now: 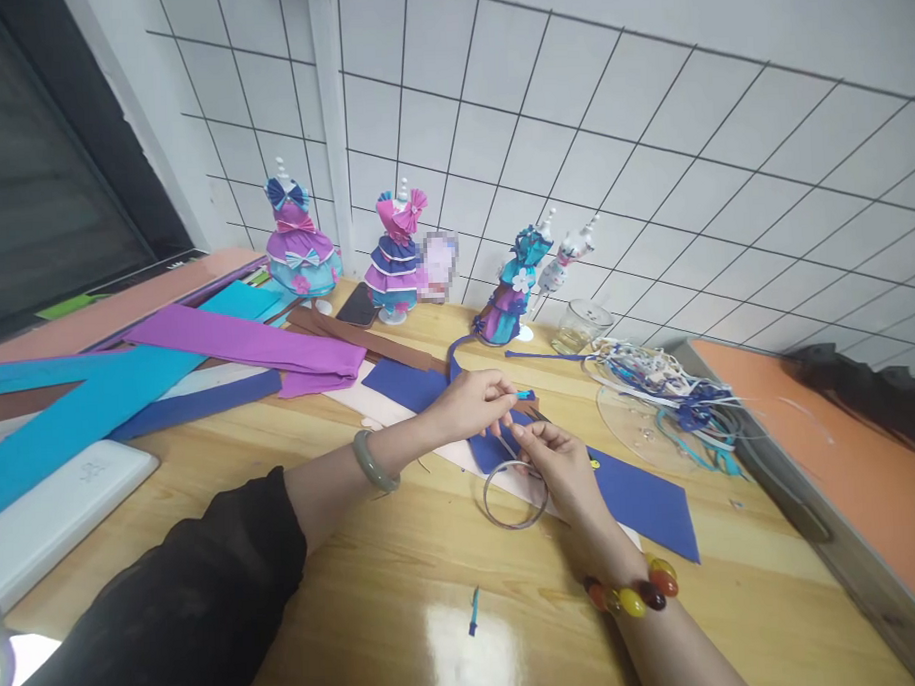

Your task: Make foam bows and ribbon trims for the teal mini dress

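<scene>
My left hand [471, 403] pinches a small turquoise scrap [526, 394] between thumb and fingers, above a dark blue foam sheet [643, 502]. My right hand [561, 464] is closed on a thin grey wire ring [515, 494] that rests on the wooden table [406, 595]. The two hands nearly touch. A green bangle sits on my left wrist and a bracelet of coloured beads on my right.
Several small mannequins in foam dresses [298, 243] stand along the tiled wall. Purple, turquoise and blue foam strips [247, 340] lie at the left beside a white box [50, 512]. A clear dish of ribbon offcuts [670, 401] sits at the right, a glass [581, 324] behind it. A turquoise snippet [474, 613] lies near the front.
</scene>
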